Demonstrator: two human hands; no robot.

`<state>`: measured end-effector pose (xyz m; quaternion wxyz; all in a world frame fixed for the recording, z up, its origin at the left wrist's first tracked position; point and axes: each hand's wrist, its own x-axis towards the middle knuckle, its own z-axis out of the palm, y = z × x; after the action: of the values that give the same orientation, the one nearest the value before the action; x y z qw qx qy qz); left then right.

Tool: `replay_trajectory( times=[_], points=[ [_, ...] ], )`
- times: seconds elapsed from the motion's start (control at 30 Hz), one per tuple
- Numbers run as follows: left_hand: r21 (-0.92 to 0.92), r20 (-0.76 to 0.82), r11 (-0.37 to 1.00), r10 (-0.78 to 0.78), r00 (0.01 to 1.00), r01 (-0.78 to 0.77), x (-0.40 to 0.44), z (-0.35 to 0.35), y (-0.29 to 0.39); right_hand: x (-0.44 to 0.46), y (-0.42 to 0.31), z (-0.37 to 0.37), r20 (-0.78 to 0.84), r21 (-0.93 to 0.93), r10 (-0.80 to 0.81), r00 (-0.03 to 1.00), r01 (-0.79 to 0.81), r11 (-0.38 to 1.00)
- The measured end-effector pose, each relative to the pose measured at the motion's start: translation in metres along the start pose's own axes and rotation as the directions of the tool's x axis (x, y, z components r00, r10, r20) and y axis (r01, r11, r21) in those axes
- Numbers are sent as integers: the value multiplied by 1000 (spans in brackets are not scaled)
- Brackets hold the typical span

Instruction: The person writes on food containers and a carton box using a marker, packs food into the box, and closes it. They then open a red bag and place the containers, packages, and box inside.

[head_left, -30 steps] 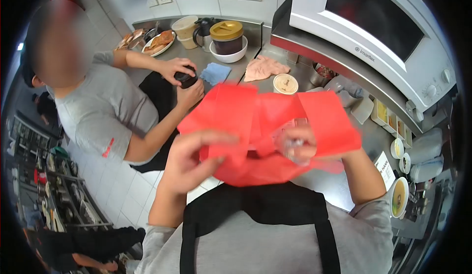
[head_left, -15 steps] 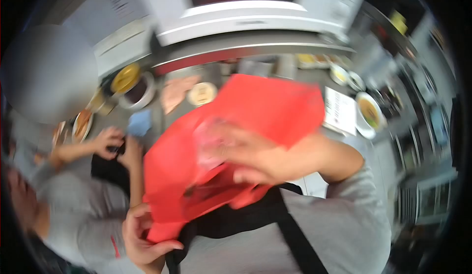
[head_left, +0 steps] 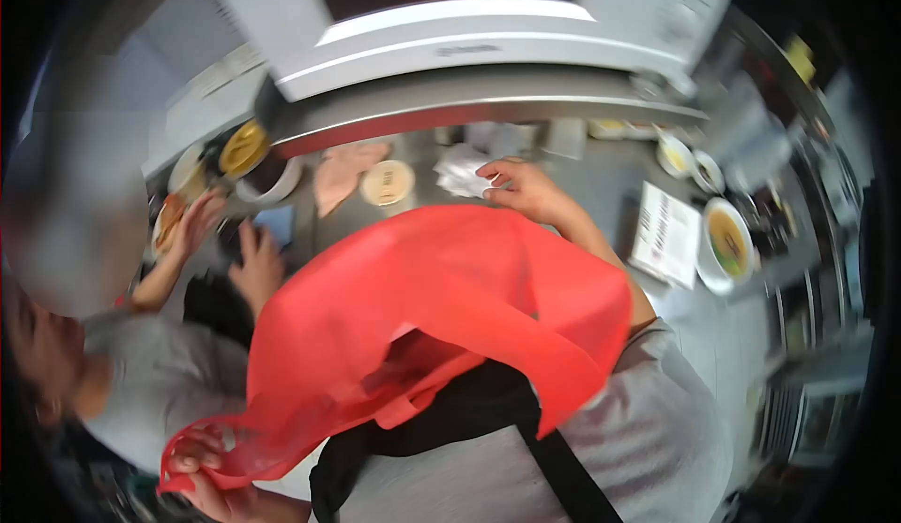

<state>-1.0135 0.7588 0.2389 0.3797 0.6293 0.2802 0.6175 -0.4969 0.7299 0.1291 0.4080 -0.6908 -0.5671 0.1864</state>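
Observation:
A large red fabric bag (head_left: 328,307) hangs in front of my body, its dark opening facing up toward me. My left hand (head_left: 211,476), at the lower left, is closed on the bag's edge or strap. My right hand (head_left: 526,190) reaches beyond the bag to the counter, its fingertips pinching a crumpled white plastic-wrapped bundle (head_left: 462,171). The bag covers part of my right forearm. A round lidded tub (head_left: 388,183) stands left of the bundle, beside a pinkish sheet (head_left: 347,176). What lies inside the bag is hidden.
A co-worker's hands (head_left: 253,269) are at the left, near a blue cloth (head_left: 275,225) and a yellow-lidded jar (head_left: 246,150). To the right are a printed white packet (head_left: 666,237) and a bowl of soup (head_left: 727,241). A white appliance (head_left: 469,49) stands behind the counter.
My right hand has moved from over the bag, where a blurred clear-pinkish thing showed, to the white bundle on the counter. My left hand has shifted left and down with the bag.

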Motion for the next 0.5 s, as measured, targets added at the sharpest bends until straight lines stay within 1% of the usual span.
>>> replay_trajectory(
  times=[0.07,0.1,0.2,0.3,0.33,0.37,0.4,0.43,0.47,0.5],
  points=[
    [64,-34,998,-18,999,20,-9,15,10,42,-5,26,8,-39,-154,988,154,987],
    [88,-47,996,-28,999,32,-11,25,13,60,-18,36,101,-66,-79,992,86,994],
    [135,-102,989,-48,994,61,-18,51,22,116,-3,94,186,-221,-285,940,322,921],
    [190,-156,977,-66,986,95,-32,57,38,149,-4,133,353,-426,-203,913,350,835],
    [206,-173,973,-67,983,103,-38,56,44,151,-6,141,420,-477,-98,902,312,822],
    [220,-181,970,-66,981,106,-41,53,49,164,16,159,492,-455,-49,869,305,836],
    [225,-172,970,-53,984,92,-44,48,52,164,20,161,450,-426,-117,885,328,843],
    [219,-111,973,-52,993,75,-45,36,50,150,2,150,396,-499,-78,915,285,819],
    [208,-102,978,-3,995,25,-35,55,56,146,9,149,379,-515,-143,914,337,788],
    [274,48,961,31,998,-43,-26,48,58,144,18,144,355,-533,-207,912,379,756]
  ],
)
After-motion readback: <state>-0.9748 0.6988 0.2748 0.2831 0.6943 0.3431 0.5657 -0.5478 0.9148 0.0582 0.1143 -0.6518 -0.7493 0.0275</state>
